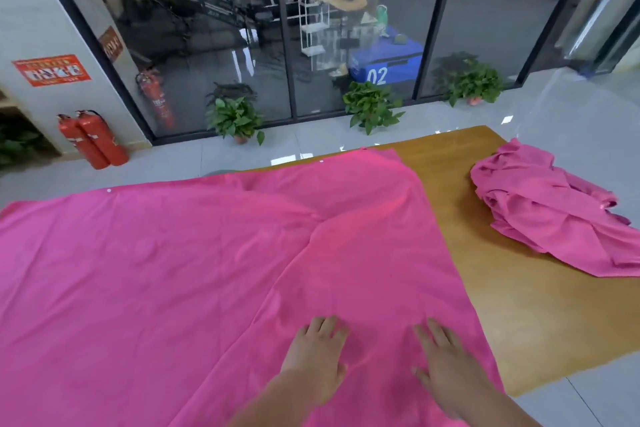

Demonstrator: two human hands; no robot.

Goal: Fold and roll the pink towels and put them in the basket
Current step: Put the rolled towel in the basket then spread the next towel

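Atop one spread pink towel (156, 270), left hand (317, 354) and right hand (446, 367) press flat.

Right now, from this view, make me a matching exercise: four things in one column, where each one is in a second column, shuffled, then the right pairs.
1. large spread pink towel
2. crumpled pink towel
3. two red fire extinguishers
4. green potted plants

A. in front of the glass wall
B. under the left hand and right hand
C. bunched at the wooden table's right end
D. standing against the white wall, far left

Pairs: 1-B, 2-C, 3-D, 4-A.
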